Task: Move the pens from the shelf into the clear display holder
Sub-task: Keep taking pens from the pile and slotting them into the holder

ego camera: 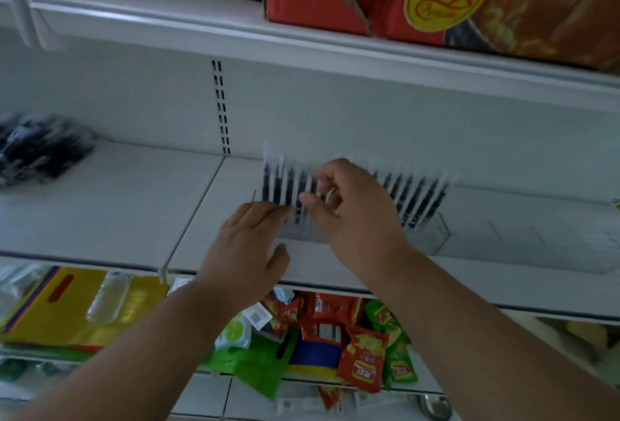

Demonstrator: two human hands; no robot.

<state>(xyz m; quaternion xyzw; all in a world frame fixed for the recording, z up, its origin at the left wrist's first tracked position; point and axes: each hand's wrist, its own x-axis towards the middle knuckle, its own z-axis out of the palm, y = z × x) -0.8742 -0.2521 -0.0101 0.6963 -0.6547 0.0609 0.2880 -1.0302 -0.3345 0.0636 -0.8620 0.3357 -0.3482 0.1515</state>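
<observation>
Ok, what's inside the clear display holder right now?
The clear display holder has a row of dark pens standing upright, from its left end to its right. Both hands, left and right, cover the middle, so pens or gaps there cannot be seen.

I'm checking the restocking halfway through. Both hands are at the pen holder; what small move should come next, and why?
Probably reach the left hand toward the dark pile of pens at the shelf's left end for more. The clear holder already has a row of pens standing in it, the pile still lies on the shelf, and the right hand is already at the row.
</observation>
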